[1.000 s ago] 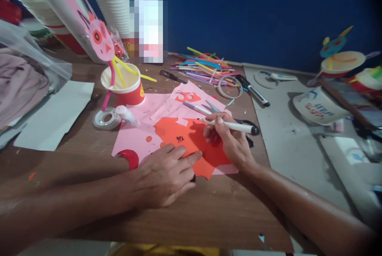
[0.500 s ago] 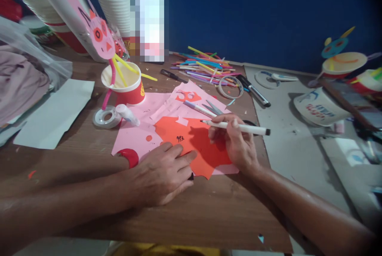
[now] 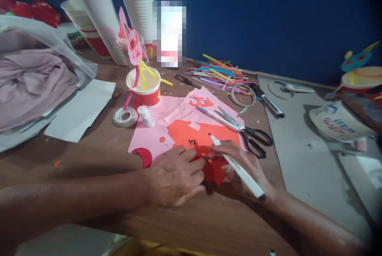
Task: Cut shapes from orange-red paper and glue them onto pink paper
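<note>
My left hand [image 3: 177, 174] rests its curled fingers on the lower left of an orange paper [image 3: 181, 130] with small black writing. Whatever is inside its grip is hidden. My right hand [image 3: 255, 170] is closed around a white marker [image 3: 244, 173] with a dark end; its bare black tip points up and left above the orange sheet. Under that lies a pink paper [image 3: 141, 136] with cut-outs. Black-handled scissors [image 3: 243, 127] lie open just beyond my right hand, beside a slim pen [image 3: 213, 116].
A red paper cup [image 3: 147, 99] holds a pink cut-out face [image 3: 134, 49]. Near it are a tape roll [image 3: 116, 119] and a white glue stick [image 3: 146, 116]. Colourful pipe cleaners [image 3: 217, 75], another tape ring [image 3: 232, 96] and a black marker [image 3: 270, 103] lie behind. Stacked cups [image 3: 137, 9] stand at the back.
The view has shifted left, so things appear further right. My right hand has lowered, and the marker has swung from nearly level to slanted. A small black thing in my left hand no longer shows.
</note>
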`<state>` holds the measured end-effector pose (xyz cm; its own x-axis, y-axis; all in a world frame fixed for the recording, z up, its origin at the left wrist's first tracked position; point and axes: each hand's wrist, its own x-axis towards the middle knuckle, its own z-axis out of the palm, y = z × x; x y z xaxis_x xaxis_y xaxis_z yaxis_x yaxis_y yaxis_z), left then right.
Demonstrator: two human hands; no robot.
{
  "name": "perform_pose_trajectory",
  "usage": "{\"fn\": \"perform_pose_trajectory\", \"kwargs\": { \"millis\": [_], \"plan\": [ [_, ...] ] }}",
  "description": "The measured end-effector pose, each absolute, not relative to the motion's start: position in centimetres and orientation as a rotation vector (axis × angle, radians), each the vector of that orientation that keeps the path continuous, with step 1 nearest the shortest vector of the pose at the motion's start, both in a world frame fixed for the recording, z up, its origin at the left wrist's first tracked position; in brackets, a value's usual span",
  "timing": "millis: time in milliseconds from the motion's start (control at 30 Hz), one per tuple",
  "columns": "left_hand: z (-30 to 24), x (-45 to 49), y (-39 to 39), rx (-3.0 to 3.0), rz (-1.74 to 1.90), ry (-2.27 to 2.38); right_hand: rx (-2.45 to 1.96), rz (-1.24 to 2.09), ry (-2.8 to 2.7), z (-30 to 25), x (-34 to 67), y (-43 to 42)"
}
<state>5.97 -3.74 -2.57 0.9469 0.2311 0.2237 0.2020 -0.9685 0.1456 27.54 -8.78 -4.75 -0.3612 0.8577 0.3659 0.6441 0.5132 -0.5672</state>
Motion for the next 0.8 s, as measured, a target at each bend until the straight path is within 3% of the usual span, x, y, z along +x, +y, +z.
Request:
{"fn": "perform_pose_trajectory", "kwargs": {
  "millis": [133,367,800],
  "plan": [
    [-2.7,5.8,-3.9,2.955,0.386,0.335,-1.259,0.261,-2.262,-4.5,27.4,-9.2],
    [-2.8,5.9,-4.0,2.933,0.36,0.361,-1.259,0.298,-2.234,-4.5,27.1,-9.2],
    [-2.3,6.2,-4.1,2.981,0.394,0.372,-1.479,0.746,-1.549,-3.3,27.1,-9.1]
  ]
}}
